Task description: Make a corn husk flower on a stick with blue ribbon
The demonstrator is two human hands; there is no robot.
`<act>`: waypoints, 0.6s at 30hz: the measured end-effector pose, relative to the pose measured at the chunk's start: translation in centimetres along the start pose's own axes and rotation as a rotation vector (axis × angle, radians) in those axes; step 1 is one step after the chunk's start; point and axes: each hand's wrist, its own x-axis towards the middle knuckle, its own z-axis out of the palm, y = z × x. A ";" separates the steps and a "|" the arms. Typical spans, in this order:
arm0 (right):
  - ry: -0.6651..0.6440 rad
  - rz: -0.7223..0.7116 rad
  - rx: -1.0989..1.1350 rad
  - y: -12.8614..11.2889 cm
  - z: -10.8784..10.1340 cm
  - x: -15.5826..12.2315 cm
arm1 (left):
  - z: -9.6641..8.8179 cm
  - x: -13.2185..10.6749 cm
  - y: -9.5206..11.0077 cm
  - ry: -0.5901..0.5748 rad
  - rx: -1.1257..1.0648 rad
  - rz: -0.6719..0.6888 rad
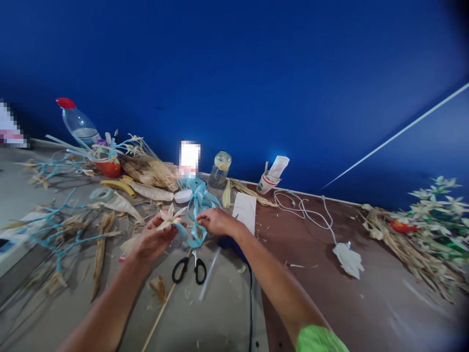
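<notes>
My left hand (153, 240) is closed around the base of a pale flower (170, 217) that looks made of dried husk. A light blue ribbon (198, 198) runs from the flower's underside in loops, and my right hand (216, 221) pinches a part of it just to the right. More of the ribbon lies heaped behind my hands. Below them on the table rest scissors (194, 270) with black handles. A thin stick (161, 308) slants beside the scissors, and a clear narrow rod (210, 275) lies to their right.
Blue-wrapped branches (58, 232), dried husks (146, 171), a red cup (109, 167) and a bottle (82, 124) crowd the left. A glass jar (220, 171), a paper cup (267, 183) and a white cable (304, 210) stand or lie along the blue wall. White flowers (436, 210) are at far right.
</notes>
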 end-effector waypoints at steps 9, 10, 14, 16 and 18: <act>0.434 0.112 -0.050 -0.9 -0.4 0.6 | -0.3 0.0 -0.4 -0.032 -0.023 -0.006; 0.429 0.076 -0.002 -1.3 -0.5 0.1 | -0.2 0.0 -0.4 -0.020 -0.011 -0.004; 0.293 0.033 0.098 -2.6 -0.6 -2.2 | 0.1 0.1 -0.6 0.006 0.007 0.017; 0.217 0.075 0.035 -2.7 -0.5 -3.1 | 0.2 0.2 -0.7 -0.007 -0.019 0.026; 0.139 0.147 -0.076 -2.4 -0.2 -3.7 | 0.3 0.2 -0.7 -0.019 -0.044 0.028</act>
